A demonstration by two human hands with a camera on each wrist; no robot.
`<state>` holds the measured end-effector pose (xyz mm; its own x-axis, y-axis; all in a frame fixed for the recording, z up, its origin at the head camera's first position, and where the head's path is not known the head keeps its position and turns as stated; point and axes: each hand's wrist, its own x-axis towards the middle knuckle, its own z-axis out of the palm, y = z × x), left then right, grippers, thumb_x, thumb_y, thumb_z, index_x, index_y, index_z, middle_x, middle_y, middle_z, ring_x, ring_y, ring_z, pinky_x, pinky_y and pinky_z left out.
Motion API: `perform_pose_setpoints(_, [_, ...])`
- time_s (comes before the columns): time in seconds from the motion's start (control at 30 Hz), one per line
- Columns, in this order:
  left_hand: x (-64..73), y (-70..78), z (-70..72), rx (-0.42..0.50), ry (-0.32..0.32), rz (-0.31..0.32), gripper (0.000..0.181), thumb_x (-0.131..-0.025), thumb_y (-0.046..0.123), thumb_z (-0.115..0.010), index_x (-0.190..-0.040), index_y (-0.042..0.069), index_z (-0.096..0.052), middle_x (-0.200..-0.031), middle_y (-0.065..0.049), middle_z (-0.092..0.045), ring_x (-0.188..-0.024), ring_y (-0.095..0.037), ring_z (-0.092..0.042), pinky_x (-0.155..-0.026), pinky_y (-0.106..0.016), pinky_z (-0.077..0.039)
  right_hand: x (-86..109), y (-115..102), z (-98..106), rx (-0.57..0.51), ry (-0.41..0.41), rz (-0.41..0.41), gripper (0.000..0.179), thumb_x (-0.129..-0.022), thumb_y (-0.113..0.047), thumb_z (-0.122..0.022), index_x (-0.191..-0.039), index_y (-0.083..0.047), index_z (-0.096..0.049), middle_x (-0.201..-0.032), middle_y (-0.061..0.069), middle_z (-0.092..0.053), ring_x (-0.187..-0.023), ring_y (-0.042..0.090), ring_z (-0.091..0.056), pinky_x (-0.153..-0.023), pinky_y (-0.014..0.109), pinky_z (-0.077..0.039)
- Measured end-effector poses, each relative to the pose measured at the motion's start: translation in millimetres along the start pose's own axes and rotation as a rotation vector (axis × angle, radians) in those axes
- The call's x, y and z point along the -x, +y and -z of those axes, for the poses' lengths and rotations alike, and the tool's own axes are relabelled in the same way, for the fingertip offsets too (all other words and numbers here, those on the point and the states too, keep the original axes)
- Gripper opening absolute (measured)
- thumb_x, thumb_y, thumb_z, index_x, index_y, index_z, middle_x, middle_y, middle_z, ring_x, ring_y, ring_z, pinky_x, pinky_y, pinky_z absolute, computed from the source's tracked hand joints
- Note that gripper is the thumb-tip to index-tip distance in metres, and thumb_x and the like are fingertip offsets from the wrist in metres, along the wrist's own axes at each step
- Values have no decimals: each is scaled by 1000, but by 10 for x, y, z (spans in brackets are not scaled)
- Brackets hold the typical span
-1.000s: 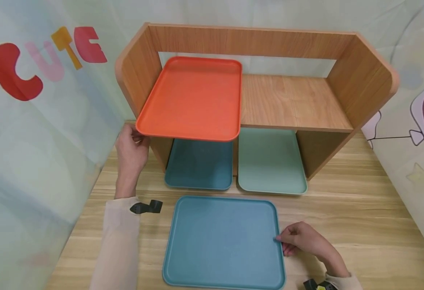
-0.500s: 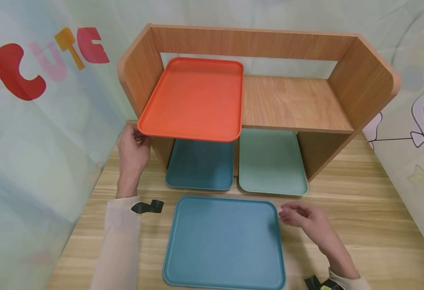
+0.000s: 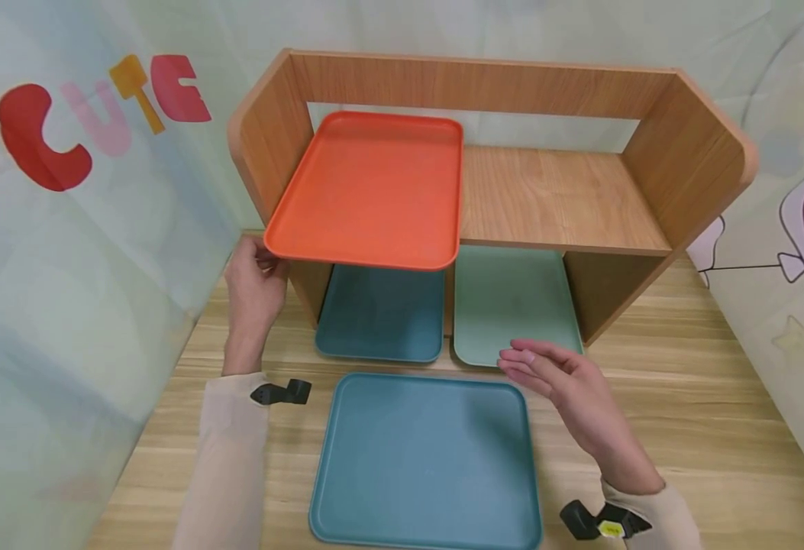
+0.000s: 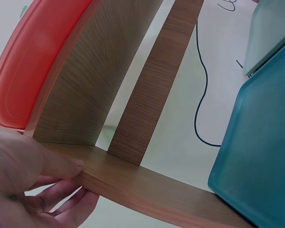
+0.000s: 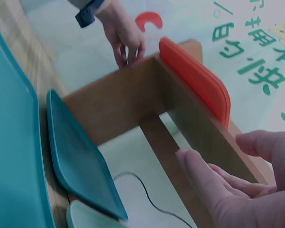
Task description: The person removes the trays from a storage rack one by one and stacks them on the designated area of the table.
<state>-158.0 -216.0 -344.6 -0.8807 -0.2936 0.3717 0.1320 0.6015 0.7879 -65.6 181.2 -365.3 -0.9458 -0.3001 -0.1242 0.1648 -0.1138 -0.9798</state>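
My left hand [image 3: 256, 286] pinches the front edge of the left side panel of a wooden shelf [image 3: 566, 195]. In the left wrist view its thumb lies on the panel's inner face, the fingers on the outer side. An orange-red tray [image 3: 374, 191] lies on the upper board at left, its front sticking out past the edge. Above the gap between a pale green tray [image 3: 511, 305] and the front blue tray [image 3: 422, 458] hovers my right hand [image 3: 573, 397], fingers extended and holding nothing. A darker blue tray [image 3: 382, 313] lies in the lower left compartment.
The shelf stands on a wood-grain table [image 3: 718, 428] between printed cloth walls. Its right side panel [image 3: 693, 145] rises above the upper board. A wide gap runs below the back rail [image 3: 477, 84]. Both wrists carry black straps.
My right hand has left the right rim of the front blue tray, rising and moving toward the shelf while its fingers straightened. The left hand keeps its grip on the panel.
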Motion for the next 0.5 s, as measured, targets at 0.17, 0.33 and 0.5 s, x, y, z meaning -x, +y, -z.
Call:
perform_pose_setpoints(0.17, [3,-10,4,5,-1,-6,20,-94,5,-54,-112,-4,-51,-107,-20,-58,-101,-30,-61,-89,-45,-54,-89,-85,-103,-109,-11,17,43,-99,-16,-53,-129,13,-45,-113,13,-69,-108,24,-66,-96,36,-51])
perform_pose_setpoints(0.33, [4,-22,3,11,-7,-12,21,-95,7,-53,-112,-4,-51,-108,-20,-58,-102,-31,-60,-90,-44,-53,-155,-197,-232,-196,-13,13,49,-98,-17,-54,-133,15,-39,-116,16,-68,-110,25,-64,-98,37,-49])
perform_pose_setpoints(0.5, [-3,-31,3,-3,-1,-26,20,-94,6,-54,-111,-4,-52,-107,-20,-58,-100,-32,-61,-90,-45,-53,-213,-306,-357,-234,-39,0,52,-99,-18,-53,-136,14,-37,-119,14,-66,-114,25,-63,-100,37,-48])
